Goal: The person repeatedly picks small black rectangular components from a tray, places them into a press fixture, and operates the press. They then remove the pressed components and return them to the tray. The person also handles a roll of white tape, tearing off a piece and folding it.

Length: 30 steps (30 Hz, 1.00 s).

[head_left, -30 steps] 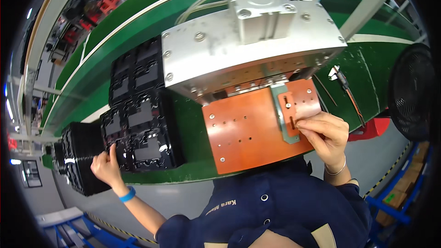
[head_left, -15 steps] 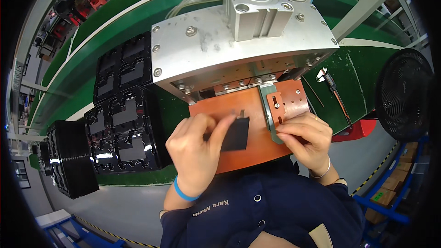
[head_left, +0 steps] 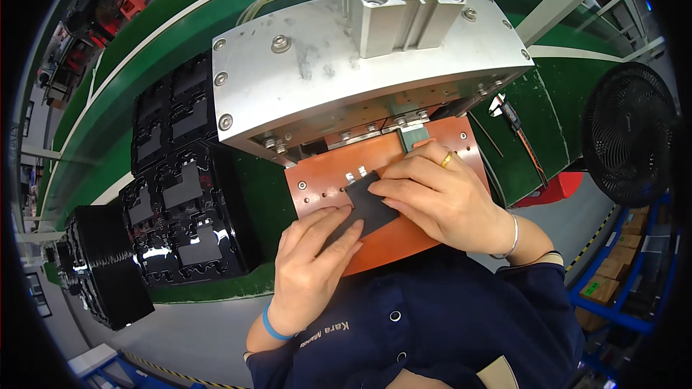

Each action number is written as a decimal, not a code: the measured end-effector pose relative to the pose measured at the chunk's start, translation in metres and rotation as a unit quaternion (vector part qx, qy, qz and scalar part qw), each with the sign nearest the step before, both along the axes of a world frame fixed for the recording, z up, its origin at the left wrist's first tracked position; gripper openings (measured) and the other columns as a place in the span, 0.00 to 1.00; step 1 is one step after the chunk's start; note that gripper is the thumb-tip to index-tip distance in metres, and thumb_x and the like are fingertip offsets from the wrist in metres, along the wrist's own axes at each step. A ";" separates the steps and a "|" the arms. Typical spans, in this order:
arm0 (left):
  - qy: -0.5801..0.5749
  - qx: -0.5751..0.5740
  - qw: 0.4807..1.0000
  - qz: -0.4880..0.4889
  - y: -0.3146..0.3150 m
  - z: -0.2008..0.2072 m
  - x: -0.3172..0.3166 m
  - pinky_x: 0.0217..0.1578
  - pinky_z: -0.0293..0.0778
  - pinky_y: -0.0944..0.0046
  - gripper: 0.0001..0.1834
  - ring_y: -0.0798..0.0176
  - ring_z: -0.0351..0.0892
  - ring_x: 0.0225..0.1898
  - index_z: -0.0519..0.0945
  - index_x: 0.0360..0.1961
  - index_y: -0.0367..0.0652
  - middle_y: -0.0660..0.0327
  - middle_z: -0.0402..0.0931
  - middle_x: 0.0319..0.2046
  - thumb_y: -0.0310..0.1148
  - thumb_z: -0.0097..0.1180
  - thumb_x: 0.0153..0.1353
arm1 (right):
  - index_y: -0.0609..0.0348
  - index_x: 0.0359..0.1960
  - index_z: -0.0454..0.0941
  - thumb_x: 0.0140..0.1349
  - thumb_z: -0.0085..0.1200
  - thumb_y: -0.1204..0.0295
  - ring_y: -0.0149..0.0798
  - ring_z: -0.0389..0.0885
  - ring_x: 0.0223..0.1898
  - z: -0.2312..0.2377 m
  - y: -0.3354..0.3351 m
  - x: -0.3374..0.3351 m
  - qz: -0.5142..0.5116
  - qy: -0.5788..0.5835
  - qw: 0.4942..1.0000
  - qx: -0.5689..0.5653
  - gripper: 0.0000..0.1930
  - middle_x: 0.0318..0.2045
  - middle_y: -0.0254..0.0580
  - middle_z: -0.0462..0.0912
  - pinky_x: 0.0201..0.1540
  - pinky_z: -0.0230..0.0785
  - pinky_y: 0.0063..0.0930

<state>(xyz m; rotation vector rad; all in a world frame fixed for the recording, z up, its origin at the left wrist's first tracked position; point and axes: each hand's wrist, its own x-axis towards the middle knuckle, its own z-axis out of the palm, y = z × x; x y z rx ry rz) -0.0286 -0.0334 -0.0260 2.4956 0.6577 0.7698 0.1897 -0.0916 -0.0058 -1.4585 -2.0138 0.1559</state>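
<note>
A flat black pouch cell (head_left: pixel 369 207) with two short silver tabs (head_left: pixel 355 174) at its far edge lies slanted over the orange base plate (head_left: pixel 404 241). My left hand (head_left: pixel 310 256) grips its left side, thumb on top and fingers along the edge. The right hand (head_left: pixel 450 198) pinches its far right corner with the fingertips. Just beyond the right fingers, a green strip (head_left: pixel 414 138) shows under the metal press (head_left: pixel 310 94); the rest of the strip and its orange bracket are covered by that hand.
Stacked black plastic trays (head_left: pixel 194 194) holding flat grey pieces stand on the green bench at left. To the right lie a caliper (head_left: pixel 520 133) and a thin rod (head_left: pixel 488 134). A black fan (head_left: pixel 628 140) stands at the far right, above a red object (head_left: pixel 551 191).
The black cell has turned, its tabs now pointing to the far left. My right hand has left the green strip, moved left and taken the cell's corner. My left hand has shifted lower.
</note>
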 end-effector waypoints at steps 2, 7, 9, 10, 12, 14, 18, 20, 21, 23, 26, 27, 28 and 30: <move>-0.005 -0.006 1.000 -0.019 0.001 -0.001 0.000 0.44 0.72 0.61 0.19 0.57 0.76 0.45 0.85 0.40 0.42 0.57 0.79 0.45 0.24 0.67 0.42 | 0.61 0.40 0.81 0.49 0.62 0.77 0.41 0.74 0.42 -0.002 0.002 0.000 0.012 -0.016 1.000 -0.010 0.14 0.39 0.38 0.80 0.46 0.69 0.34; -0.004 -0.027 0.998 -0.053 0.004 -0.001 -0.002 0.44 0.73 0.61 0.21 0.56 0.75 0.45 0.85 0.41 0.42 0.56 0.79 0.46 0.22 0.61 0.40 | 0.64 0.42 0.79 0.50 0.56 0.77 0.41 0.73 0.44 -0.006 0.001 -0.004 0.015 -0.051 0.998 -0.042 0.15 0.39 0.39 0.78 0.50 0.66 0.38; -0.003 -0.031 0.998 -0.063 0.005 -0.001 -0.003 0.44 0.74 0.61 0.22 0.56 0.75 0.45 0.85 0.41 0.42 0.56 0.78 0.46 0.22 0.60 0.39 | 0.65 0.42 0.78 0.51 0.53 0.77 0.42 0.73 0.45 -0.008 0.001 -0.006 0.015 -0.059 0.997 -0.039 0.15 0.40 0.40 0.77 0.52 0.65 0.39; -0.005 -0.034 0.997 -0.067 0.006 -0.001 -0.003 0.44 0.74 0.61 0.22 0.55 0.75 0.45 0.85 0.41 0.42 0.56 0.78 0.46 0.22 0.60 0.39 | 0.65 0.42 0.78 0.51 0.53 0.76 0.42 0.73 0.46 -0.009 0.001 -0.006 0.013 -0.065 0.997 -0.034 0.15 0.40 0.40 0.77 0.52 0.65 0.39; -0.008 -0.038 0.996 -0.074 0.007 0.000 -0.003 0.44 0.75 0.61 0.22 0.55 0.75 0.44 0.85 0.42 0.41 0.55 0.78 0.46 0.21 0.60 0.39 | 0.66 0.42 0.78 0.50 0.53 0.76 0.42 0.73 0.46 -0.009 0.002 -0.008 0.008 -0.070 0.997 -0.027 0.16 0.40 0.41 0.77 0.52 0.66 0.39; -0.007 -0.038 0.996 -0.076 0.007 0.000 -0.003 0.44 0.76 0.61 0.22 0.55 0.75 0.44 0.85 0.42 0.41 0.55 0.78 0.46 0.21 0.59 0.40 | 0.67 0.42 0.78 0.50 0.54 0.76 0.42 0.73 0.47 -0.009 0.004 -0.009 0.000 -0.066 0.998 -0.023 0.16 0.40 0.41 0.77 0.51 0.66 0.38; -0.008 -0.034 0.997 -0.074 0.007 -0.001 -0.004 0.44 0.76 0.61 0.22 0.55 0.75 0.44 0.85 0.42 0.41 0.55 0.77 0.46 0.21 0.59 0.40 | 0.65 0.43 0.78 0.48 0.57 0.76 0.43 0.73 0.46 -0.008 0.005 -0.008 -0.013 -0.059 0.998 0.000 0.18 0.41 0.41 0.77 0.50 0.66 0.38; -0.006 -0.031 0.997 -0.075 0.008 0.000 -0.004 0.44 0.76 0.61 0.22 0.55 0.75 0.44 0.85 0.42 0.41 0.55 0.77 0.47 0.21 0.59 0.40 | 0.64 0.44 0.78 0.48 0.58 0.76 0.44 0.72 0.45 -0.003 0.002 -0.003 0.016 -0.078 0.997 0.006 0.18 0.42 0.41 0.76 0.50 0.66 0.38; -0.005 -0.029 0.997 -0.077 0.008 0.001 -0.004 0.44 0.76 0.61 0.22 0.55 0.75 0.44 0.85 0.42 0.41 0.54 0.77 0.47 0.21 0.59 0.40 | 0.63 0.44 0.78 0.49 0.58 0.76 0.44 0.72 0.45 -0.004 0.002 -0.003 0.010 -0.076 0.997 0.002 0.18 0.43 0.41 0.76 0.49 0.66 0.38; -0.002 -0.027 0.996 -0.081 0.008 0.001 -0.004 0.44 0.76 0.61 0.22 0.54 0.75 0.44 0.85 0.42 0.41 0.54 0.77 0.47 0.21 0.59 0.40 | 0.62 0.44 0.79 0.51 0.58 0.76 0.44 0.72 0.45 -0.007 0.002 -0.006 -0.004 -0.071 0.997 -0.006 0.16 0.43 0.41 0.76 0.48 0.67 0.38; 0.003 -0.024 0.996 -0.085 0.008 0.003 -0.004 0.44 0.76 0.61 0.22 0.54 0.74 0.44 0.85 0.42 0.41 0.53 0.76 0.47 0.21 0.59 0.39 | 0.63 0.43 0.80 0.51 0.59 0.76 0.45 0.72 0.45 -0.005 0.005 -0.013 -0.078 -0.057 0.995 -0.011 0.15 0.45 0.41 0.76 0.46 0.68 0.36; 0.004 -0.022 0.996 -0.085 0.009 0.003 -0.003 0.44 0.75 0.61 0.23 0.53 0.74 0.44 0.84 0.42 0.41 0.52 0.75 0.47 0.21 0.59 0.39 | 0.63 0.43 0.80 0.50 0.60 0.76 0.45 0.73 0.45 -0.003 0.003 -0.012 -0.086 -0.050 0.995 0.006 0.16 0.44 0.41 0.76 0.45 0.68 0.36; 0.007 -0.018 0.996 -0.088 0.010 0.004 -0.003 0.44 0.75 0.61 0.23 0.53 0.74 0.44 0.84 0.42 0.41 0.52 0.75 0.47 0.21 0.59 0.39 | 0.62 0.43 0.80 0.50 0.61 0.76 0.45 0.73 0.45 0.000 0.000 -0.009 -0.094 -0.044 0.994 0.023 0.16 0.44 0.41 0.77 0.45 0.69 0.35; 0.015 -0.012 0.995 -0.093 0.011 0.005 -0.003 0.44 0.75 0.61 0.23 0.53 0.74 0.44 0.84 0.43 0.41 0.52 0.75 0.47 0.20 0.59 0.39 | 0.60 0.44 0.81 0.47 0.64 0.76 0.45 0.75 0.44 -0.001 -0.011 0.000 -0.111 -0.030 0.992 0.048 0.19 0.42 0.41 0.79 0.44 0.70 0.34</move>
